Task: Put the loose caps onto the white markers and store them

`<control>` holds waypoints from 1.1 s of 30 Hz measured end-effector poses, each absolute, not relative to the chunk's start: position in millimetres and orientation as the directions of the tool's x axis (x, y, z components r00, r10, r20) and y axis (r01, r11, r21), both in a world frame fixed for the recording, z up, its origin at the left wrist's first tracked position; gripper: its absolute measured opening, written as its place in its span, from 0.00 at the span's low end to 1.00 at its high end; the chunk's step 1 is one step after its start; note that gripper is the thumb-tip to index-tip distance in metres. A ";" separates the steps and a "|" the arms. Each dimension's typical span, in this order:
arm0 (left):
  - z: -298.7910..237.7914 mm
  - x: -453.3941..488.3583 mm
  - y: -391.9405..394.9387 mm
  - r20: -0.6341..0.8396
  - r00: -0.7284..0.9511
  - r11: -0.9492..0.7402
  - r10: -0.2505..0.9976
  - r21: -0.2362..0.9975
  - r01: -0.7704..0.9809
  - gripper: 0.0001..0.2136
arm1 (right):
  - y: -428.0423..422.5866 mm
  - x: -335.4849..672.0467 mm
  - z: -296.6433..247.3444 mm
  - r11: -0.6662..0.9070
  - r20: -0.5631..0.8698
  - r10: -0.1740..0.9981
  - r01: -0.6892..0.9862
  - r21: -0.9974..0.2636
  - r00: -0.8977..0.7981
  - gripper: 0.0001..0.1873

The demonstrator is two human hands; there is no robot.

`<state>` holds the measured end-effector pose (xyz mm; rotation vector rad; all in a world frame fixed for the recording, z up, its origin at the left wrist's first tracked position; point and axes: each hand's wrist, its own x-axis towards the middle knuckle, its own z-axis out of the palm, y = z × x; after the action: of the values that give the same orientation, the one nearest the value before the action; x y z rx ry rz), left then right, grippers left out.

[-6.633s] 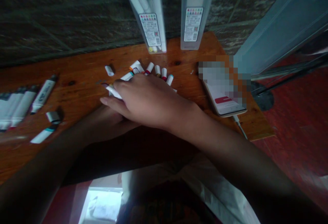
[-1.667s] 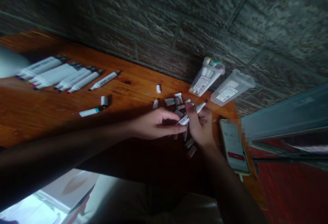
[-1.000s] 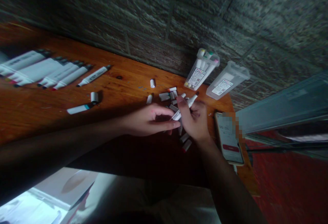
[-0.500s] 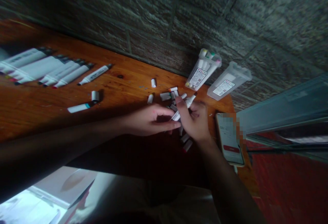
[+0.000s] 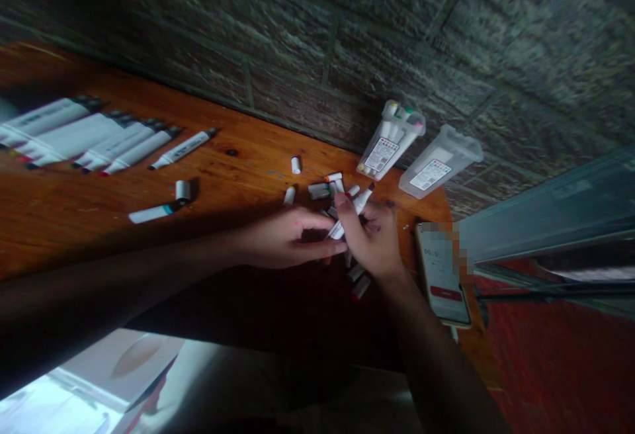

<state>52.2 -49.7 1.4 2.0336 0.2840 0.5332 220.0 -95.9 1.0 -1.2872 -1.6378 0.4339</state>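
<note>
My right hand (image 5: 374,239) grips a white marker (image 5: 353,209) whose dark tip points up and to the right. The fingers of my left hand (image 5: 290,239) are curled and pinched at the marker's lower end. Both hands hover over a small heap of loose marker caps (image 5: 325,190) on the wooden table (image 5: 99,229). A few more caps (image 5: 358,280) lie just below my right hand.
Several white markers (image 5: 84,139) lie in a row at the far left. One uncapped marker (image 5: 149,212) lies beside its cap (image 5: 182,190). Two clear plastic marker boxes (image 5: 391,139) (image 5: 439,161) stand against the brick wall. A phone (image 5: 441,282) lies near the table's right edge.
Since six seconds ago my hands have uncrossed and my right hand has picked a marker out of the pile. Over the last second both hands have barely moved.
</note>
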 end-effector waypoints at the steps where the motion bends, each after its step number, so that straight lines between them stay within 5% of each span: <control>1: 0.9 52.1 -49.6 0.256 0.877 -0.499 0.406 0.867 -0.022 0.11 | -95.7 220.1 0.3 0.378 0.465 0.885 0.542 -0.751 0.027 0.25; 33: -0.9 52.0 -49.3 0.241 0.875 -0.545 0.420 0.838 0.031 0.12 | -94.7 219.1 0.8 0.398 0.490 0.872 0.561 -0.726 0.015 0.26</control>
<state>52.0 -49.3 -0.9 2.1010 0.3252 0.5228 219.1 -94.7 0.8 -1.2777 -1.6648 0.3931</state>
